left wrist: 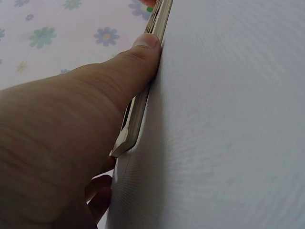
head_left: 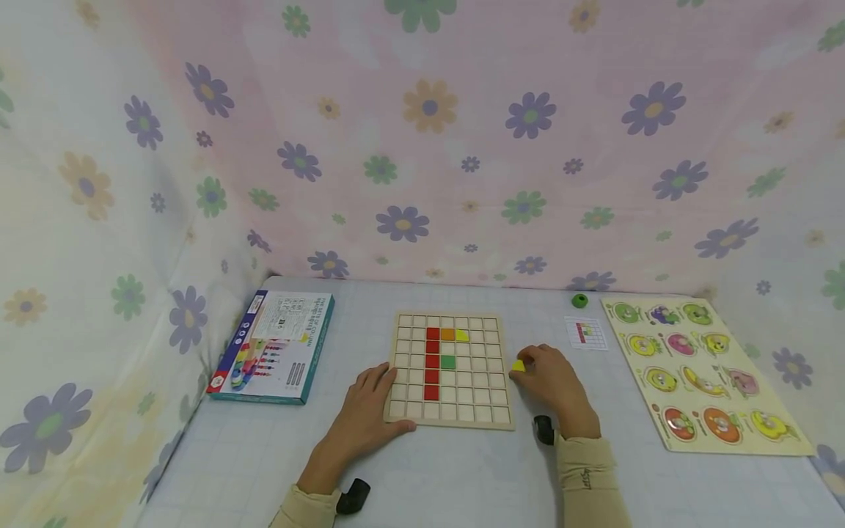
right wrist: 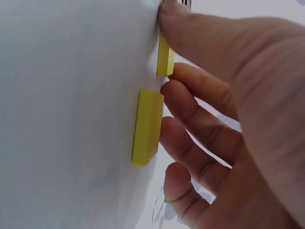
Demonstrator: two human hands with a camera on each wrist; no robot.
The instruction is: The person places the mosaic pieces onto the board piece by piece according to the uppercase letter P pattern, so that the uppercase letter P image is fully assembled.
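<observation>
A wooden grid board [head_left: 475, 414] lies flat on the table. It holds a column of red tiles [head_left: 432, 361], an orange tile [head_left: 447, 334], a yellow tile [head_left: 462, 335] and a green tile [head_left: 448, 361]. My left hand [head_left: 365, 403] rests at its near left corner, thumb [left wrist: 143, 50] along the front edge and fingers at the left side. Just right of the board, my right hand [head_left: 551, 383] pinches a yellow block [right wrist: 165, 59] between thumb and fingers, low over the table. Another yellow block [right wrist: 147, 128] sits on the table beside the other fingers.
A small pattern card [head_left: 586, 334] lies at the right, with a green round piece [head_left: 579, 301] behind it. Farther right is a fruit picture puzzle board [head_left: 703, 374]. At left lies a boxed set [head_left: 273, 348]. Flowered cloth [head_left: 462, 183] walls the back and sides.
</observation>
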